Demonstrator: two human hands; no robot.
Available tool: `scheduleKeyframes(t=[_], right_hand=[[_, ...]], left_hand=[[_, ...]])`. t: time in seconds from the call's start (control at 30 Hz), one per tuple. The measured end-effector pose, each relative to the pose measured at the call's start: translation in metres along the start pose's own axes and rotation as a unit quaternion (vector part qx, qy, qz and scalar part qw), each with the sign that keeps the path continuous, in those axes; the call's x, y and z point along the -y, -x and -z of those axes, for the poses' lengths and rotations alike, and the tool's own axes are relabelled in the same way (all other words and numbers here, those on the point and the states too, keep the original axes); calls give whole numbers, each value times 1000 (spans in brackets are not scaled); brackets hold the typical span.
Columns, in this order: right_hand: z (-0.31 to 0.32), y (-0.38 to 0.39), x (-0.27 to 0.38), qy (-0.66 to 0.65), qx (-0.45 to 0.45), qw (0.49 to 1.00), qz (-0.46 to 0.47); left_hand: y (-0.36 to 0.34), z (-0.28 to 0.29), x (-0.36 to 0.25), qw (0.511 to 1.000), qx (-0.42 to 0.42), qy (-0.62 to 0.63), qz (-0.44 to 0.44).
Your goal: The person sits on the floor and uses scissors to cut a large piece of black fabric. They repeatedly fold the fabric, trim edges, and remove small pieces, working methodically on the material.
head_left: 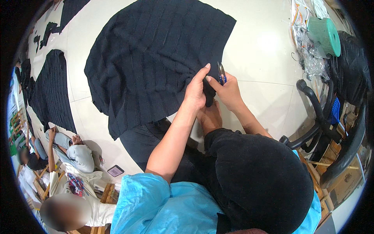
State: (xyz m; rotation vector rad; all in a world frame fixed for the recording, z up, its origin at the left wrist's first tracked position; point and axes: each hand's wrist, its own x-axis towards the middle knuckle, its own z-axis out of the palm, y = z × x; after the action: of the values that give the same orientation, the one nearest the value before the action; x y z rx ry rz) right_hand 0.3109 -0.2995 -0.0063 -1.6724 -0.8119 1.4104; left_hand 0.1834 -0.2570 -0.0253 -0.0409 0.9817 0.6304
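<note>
A wide piece of black ribbed cloth (148, 58) lies spread over the pale floor in front of me and partly across my leg. My left hand (196, 89) is closed on a gathered edge of it, thumb pointing up. Close beside it, my right hand (229, 91) is closed round small scissors with blue handles (222, 76), their pointed blades upward and slightly apart. The right thumb reaches toward the bunched cloth between the hands; whether it presses on it I cannot tell. My bare foot (211, 117) is just below the hands.
My raised knee (261, 175) in black fills the lower middle. More black cloth (52, 89) lies at left near a seated co-worker (74, 156). A phone (115, 170) is on the floor. A green stool (325, 37), plastic bags (311, 58) and black curved bars (317, 109) stand at right.
</note>
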Motion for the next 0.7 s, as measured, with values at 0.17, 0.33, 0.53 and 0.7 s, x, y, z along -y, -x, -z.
scheduleKeyframes(t=[0.17,0.33,0.53,0.7], right_hand=[[12,-11,10,-37,-43,993,-99],[16,-51,30,-132,-78,976,-152],[0,-43,28,-163,-62,982,-79],[-10,-29,13,-118,-87,987,71]], left_hand=[[-4,6,8,997,-60,1,-40],[-6,8,13,996,-91,11,3],[10,-15,-4,998,-55,32,-22],[8,-13,-7,998,20,51,-32]])
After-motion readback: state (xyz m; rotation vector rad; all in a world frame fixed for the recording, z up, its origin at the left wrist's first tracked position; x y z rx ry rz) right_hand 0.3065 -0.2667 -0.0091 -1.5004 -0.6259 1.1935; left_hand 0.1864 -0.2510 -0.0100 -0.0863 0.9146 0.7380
